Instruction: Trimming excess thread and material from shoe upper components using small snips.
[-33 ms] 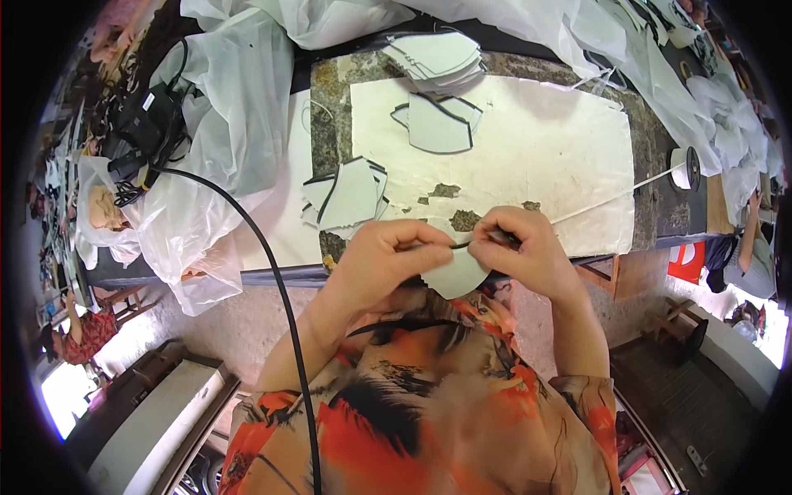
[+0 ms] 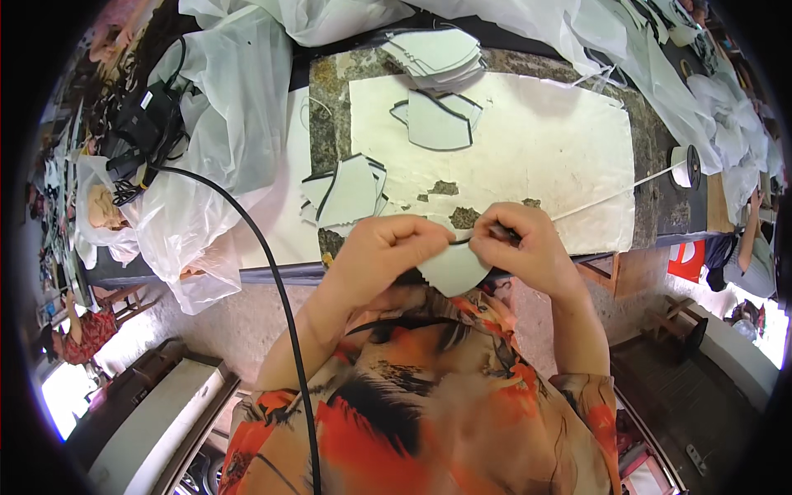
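Observation:
A pale cut piece with a dark edge (image 2: 454, 274) is held between my two hands, at the near edge of the table. My left hand (image 2: 394, 247) pinches its dark upper edge with thumb and forefinger. A short way to the right, my right hand (image 2: 521, 247) is closed on the same edge, its fingertips partly hidden. A narrow white tape (image 2: 602, 201) runs from a spool (image 2: 684, 168) towards my right hand; where it ends is hidden. Similar pale pieces with dark edges lie in a fanned pile (image 2: 346, 194) beyond my left hand.
More pale pieces (image 2: 441, 124) lie farther back, with a thicker stack (image 2: 437, 58) behind. A worn white sheet (image 2: 553, 140) covers the board. Clear plastic bags (image 2: 239, 124) and a black power adapter (image 2: 148, 120) are at left; a black cable (image 2: 276, 272) crosses in front of my left forearm.
My left fingers have shifted slightly along the dark edge, with the thumb now nearer the forefinger. The view has moved a little; both hands still hold the piece.

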Motion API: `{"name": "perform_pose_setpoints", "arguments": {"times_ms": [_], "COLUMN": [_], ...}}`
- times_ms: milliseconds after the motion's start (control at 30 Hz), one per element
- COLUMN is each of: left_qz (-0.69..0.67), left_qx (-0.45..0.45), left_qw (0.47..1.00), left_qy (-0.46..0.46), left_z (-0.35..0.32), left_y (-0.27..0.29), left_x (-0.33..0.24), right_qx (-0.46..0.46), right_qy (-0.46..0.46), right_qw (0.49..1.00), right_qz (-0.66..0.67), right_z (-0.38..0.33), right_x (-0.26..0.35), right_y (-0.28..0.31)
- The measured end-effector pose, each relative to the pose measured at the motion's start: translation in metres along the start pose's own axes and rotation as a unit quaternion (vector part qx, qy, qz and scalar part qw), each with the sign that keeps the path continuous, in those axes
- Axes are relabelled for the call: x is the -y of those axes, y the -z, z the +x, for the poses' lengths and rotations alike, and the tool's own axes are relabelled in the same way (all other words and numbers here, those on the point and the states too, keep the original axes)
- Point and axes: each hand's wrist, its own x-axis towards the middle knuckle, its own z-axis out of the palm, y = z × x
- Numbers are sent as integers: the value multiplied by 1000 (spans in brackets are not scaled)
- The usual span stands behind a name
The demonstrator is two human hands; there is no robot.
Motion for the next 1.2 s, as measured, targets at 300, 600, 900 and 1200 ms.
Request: {"name": "perform_pose_setpoints", "arguments": {"times_ms": [300,600,900,1200], "left_qz": [-124,-145,136,513], "left_qx": [9,22,-181,-316], "left_qw": [989,987,945,738], "left_qy": [-76,-59,-235,-303], "left_z": [-1,-2,-25,-5], "left_y": [14,16,34,49], "left_x": [7,-1,10,14], "right_qx": [-8,-12,-15,-24], "right_qy": [-16,-14,-9,-9], "right_qw": [999,998,999,999], "right_qz": [45,68,41,44], "right_z": [5,4,1,2], "right_x": [-3,-2,-2,-19], "right_y": [2,1,6,6]}}
